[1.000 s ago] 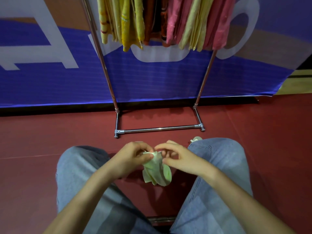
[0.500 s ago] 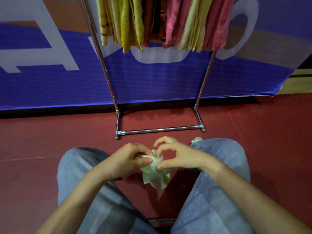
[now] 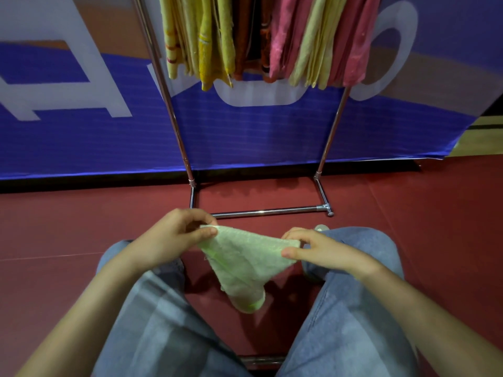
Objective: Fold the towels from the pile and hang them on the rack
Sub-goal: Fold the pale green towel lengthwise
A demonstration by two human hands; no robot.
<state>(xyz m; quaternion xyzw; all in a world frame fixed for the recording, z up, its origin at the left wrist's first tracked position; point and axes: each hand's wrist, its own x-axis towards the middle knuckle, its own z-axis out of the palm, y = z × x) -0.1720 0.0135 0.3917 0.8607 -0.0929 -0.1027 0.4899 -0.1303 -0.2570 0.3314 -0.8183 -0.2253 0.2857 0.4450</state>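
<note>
Left hand (image 3: 174, 235), right hand (image 3: 313, 247) pinch towel (image 3: 245, 257); rack (image 3: 269, 212) top cropped.

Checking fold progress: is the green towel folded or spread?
Partly spread: left hand and right hand pinch the green towel at separate corners; lower part hangs bunched.

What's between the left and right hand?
Head view: the pale green towel, its top edge stretched from the left hand to the right hand, both pinching corners.

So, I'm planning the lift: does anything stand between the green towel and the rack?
Nothing visible does. The left hand and right hand pinch the green towel; only floor lies between it and the rack. Hanging towels crowd the rack's visible part.
</note>
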